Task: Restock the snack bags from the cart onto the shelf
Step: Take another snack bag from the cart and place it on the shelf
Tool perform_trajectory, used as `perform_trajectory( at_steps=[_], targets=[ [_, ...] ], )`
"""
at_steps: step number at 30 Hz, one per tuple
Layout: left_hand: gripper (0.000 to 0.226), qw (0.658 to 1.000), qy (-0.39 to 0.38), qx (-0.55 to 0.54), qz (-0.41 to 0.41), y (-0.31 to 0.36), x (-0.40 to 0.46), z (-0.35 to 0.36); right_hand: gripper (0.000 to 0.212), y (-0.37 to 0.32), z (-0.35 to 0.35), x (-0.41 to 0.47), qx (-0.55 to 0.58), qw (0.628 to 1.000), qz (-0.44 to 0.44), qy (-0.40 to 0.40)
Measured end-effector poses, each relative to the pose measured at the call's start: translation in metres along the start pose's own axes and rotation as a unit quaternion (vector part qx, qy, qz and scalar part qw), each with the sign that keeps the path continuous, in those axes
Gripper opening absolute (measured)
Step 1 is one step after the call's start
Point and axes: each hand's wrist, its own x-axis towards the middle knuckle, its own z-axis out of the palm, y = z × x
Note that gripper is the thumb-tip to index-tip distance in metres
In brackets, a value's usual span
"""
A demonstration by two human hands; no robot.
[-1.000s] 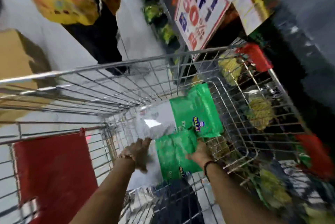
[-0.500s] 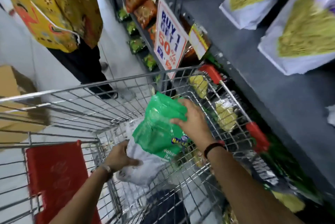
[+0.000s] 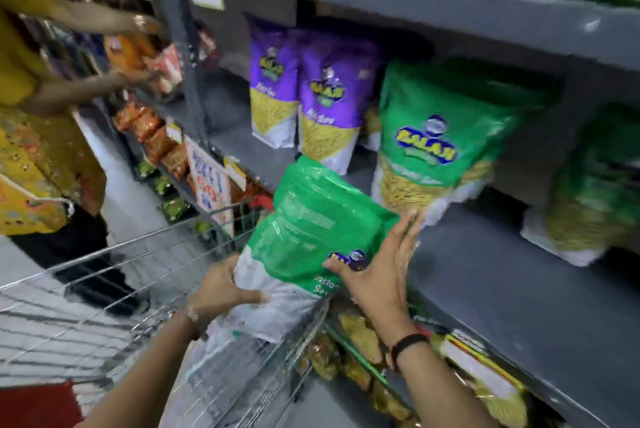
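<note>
I hold a stack of green and white snack bags (image 3: 304, 233) above the right rim of the wire cart (image 3: 104, 292), tilted toward the grey shelf (image 3: 502, 275). My left hand (image 3: 221, 289) grips the white bottom end of the bags. My right hand (image 3: 381, 268) presses flat against their right side, fingers spread. A matching green bag (image 3: 440, 136) stands upright on the shelf just beyond my right hand, and another green bag (image 3: 595, 192) stands further right.
Two purple snack bags (image 3: 304, 95) stand on the shelf at the left. A person in a yellow top (image 3: 38, 136) works at the shelves beyond the cart. A promo sign (image 3: 207, 181) hangs by the cart. Yellow packets (image 3: 485, 379) fill the lower shelf.
The green bags have come up out of the cart toward the shelf. My view has swung up from the cart basket to the shelf.
</note>
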Motion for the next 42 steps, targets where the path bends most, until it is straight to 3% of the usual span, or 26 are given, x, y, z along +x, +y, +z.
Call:
perform_trajectory(
  at_steps=[5,8,10,13,17,22,28,33,35,37,39,42],
  targets=[
    [0.036,0.994,-0.045,0.009,0.095,0.069,-0.009,0.033,0.130,0.020,-0.055,-0.020,0.154,0.985,0.077,0.001],
    [0.038,0.989,-0.091,-0.013,0.120,0.096,-0.003,0.066,0.112,0.032,-0.084,-0.020,0.273,0.950,0.138,-0.069],
    [0.043,0.984,-0.118,-0.020,0.128,0.110,0.004,0.092,0.083,0.045,-0.105,-0.022,0.265,0.947,0.131,-0.125],
    [0.077,0.979,-0.151,-0.033,0.133,0.128,0.014,0.136,0.073,0.066,-0.148,-0.019,0.245,0.950,0.145,-0.126],
    [0.067,0.967,-0.192,-0.052,0.161,0.160,0.030,0.203,0.078,0.096,-0.201,0.002,0.173,0.971,0.153,-0.065],
    [0.045,0.948,-0.263,-0.087,0.157,0.193,0.048,0.267,0.069,0.132,-0.240,0.026,0.142,0.973,0.182,-0.003],
    [0.053,0.928,-0.340,-0.081,0.131,0.153,0.073,0.306,0.081,0.176,-0.230,0.013,0.120,0.965,0.230,0.027],
    [0.096,0.946,-0.276,-0.043,0.166,0.154,0.093,0.314,0.075,0.166,-0.209,0.001,0.123,0.962,0.219,0.107],
    [0.086,0.962,-0.206,-0.043,0.173,0.154,0.089,0.315,0.071,0.161,-0.196,-0.014,0.093,0.962,0.208,0.153],
    [0.052,0.971,-0.142,-0.045,0.189,0.149,0.079,0.313,0.064,0.160,-0.190,-0.025,0.043,0.960,0.203,0.186],
    [0.036,0.960,-0.191,-0.065,0.192,0.138,0.068,0.311,0.071,0.164,-0.193,-0.026,0.031,0.958,0.202,0.202],
    [0.061,0.931,-0.317,-0.075,0.166,0.129,0.060,0.304,0.081,0.164,-0.197,-0.013,0.037,0.969,0.201,0.140]
  ],
)
